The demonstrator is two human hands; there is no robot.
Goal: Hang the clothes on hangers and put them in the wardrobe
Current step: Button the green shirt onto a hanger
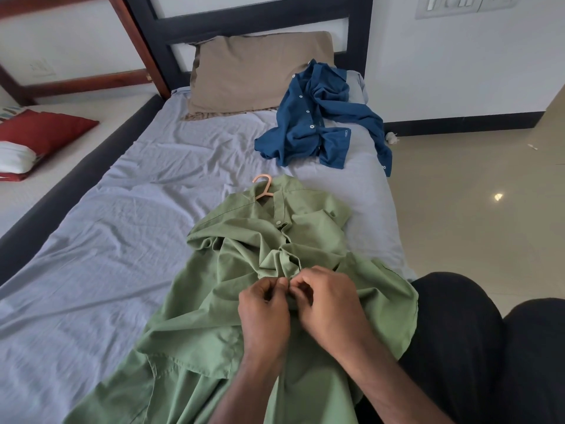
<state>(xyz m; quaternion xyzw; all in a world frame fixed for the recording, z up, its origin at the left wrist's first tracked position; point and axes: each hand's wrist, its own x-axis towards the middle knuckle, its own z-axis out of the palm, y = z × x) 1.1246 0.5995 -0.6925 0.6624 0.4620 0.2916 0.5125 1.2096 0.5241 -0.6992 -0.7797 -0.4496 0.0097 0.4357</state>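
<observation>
- Left hand [264, 304] pinches the placket of the green shirt [244, 325] with curled fingers; right hand [324, 304] pinches the opposite edge, fingertips almost touching — likely fastening a button, though the button itself is hidden
- Shirt lies on the grey sheet [107, 240], long axis running from the hands away to the collar; pink hanger [263, 186] already inside, its hook poking out beyond the collar — well apart from both hands, a little nearer the left
- Blue shirt [318, 123] lies crumpled farther off to the right, unhung

Soft even daylight, glare spot on floor [497, 196], wide-angle bending at edges.
</observation>
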